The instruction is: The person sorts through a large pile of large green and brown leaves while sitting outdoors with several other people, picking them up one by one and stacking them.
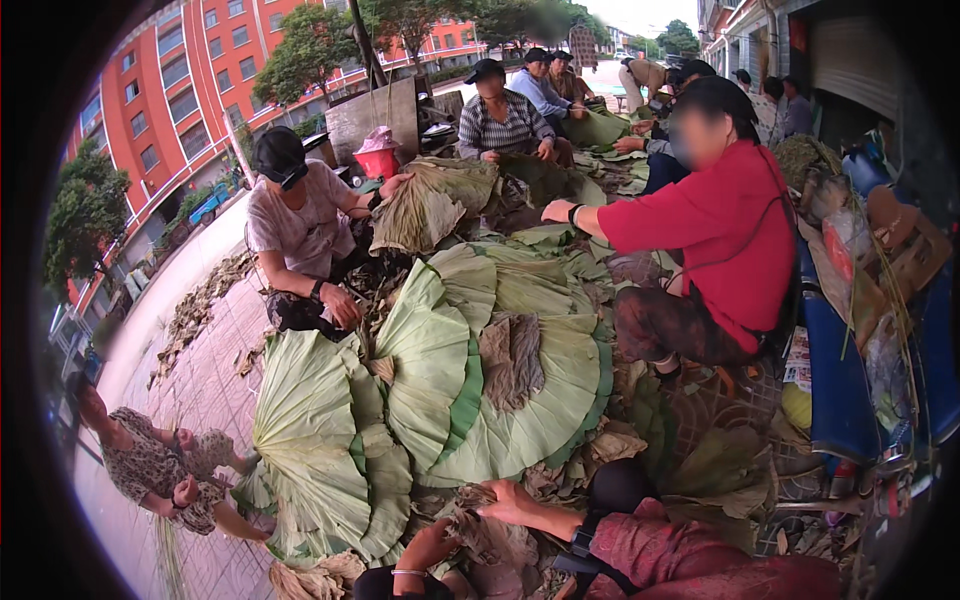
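At the bottom of the head view, my left hand (431,546) is closed on a crumpled brown dried lotus leaf (491,540). My right hand (514,501), with a dark band at its wrist, grips the upper edge of the same leaf. Its lower part hangs down over other dry scraps. Just beyond my hands spreads a fan of large pale-green lotus leaves (517,450), laid overlapping. Another green pile (307,442) lies to the left. On top of the middle leaves rests a shrivelled brown leaf piece (512,360).
A person in a red top (705,232) sits at right. Another person in a pale shirt (300,225) holds a folded dry leaf (431,199). Someone in patterned clothes (161,465) sits at left. A blue folding chair (832,375) bears bags. More people sit farther back.
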The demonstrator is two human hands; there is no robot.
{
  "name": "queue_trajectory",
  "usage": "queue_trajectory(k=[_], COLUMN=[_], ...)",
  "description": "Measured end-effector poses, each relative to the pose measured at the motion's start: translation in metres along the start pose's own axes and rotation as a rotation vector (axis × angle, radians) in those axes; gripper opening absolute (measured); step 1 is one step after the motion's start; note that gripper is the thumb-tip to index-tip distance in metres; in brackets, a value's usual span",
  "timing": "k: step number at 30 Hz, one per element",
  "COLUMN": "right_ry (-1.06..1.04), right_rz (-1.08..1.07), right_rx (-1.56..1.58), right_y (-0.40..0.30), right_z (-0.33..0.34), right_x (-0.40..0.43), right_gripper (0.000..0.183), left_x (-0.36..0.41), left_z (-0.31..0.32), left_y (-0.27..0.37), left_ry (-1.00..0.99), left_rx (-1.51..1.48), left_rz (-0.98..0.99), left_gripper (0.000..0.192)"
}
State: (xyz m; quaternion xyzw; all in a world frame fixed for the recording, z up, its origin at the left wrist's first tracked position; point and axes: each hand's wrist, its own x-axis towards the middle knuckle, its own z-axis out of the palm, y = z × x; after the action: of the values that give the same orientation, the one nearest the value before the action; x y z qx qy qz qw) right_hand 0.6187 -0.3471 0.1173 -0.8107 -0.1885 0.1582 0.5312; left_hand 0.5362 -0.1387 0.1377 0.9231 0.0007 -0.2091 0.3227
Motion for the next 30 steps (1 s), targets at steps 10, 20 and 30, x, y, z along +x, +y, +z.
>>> queue_trajectory(k=[10, 20, 30], right_ry=[-0.048, -0.017, -0.11], right_rz=[0.002, -0.007, 0.024], right_rx=[-0.078, -0.086, -0.093], right_y=[-0.016, 0.006, -0.005], right_z=[-0.009, 0.007, 0.0], right_x=[-0.001, 0.002, 0.002], right_gripper=[0.032, 0.041, 0.045], left_x=[0.0, 0.002, -0.003], left_z=[0.002, 0.004, -0.001], left_y=[0.0, -0.006, 0.008], left_ry=[0.038, 0.022, 0.051], left_rx=[-0.039, 0.009, -0.045], left_rz=[0.03, 0.025, 0.012], left_gripper=[0.048, 0.048, 0.047])
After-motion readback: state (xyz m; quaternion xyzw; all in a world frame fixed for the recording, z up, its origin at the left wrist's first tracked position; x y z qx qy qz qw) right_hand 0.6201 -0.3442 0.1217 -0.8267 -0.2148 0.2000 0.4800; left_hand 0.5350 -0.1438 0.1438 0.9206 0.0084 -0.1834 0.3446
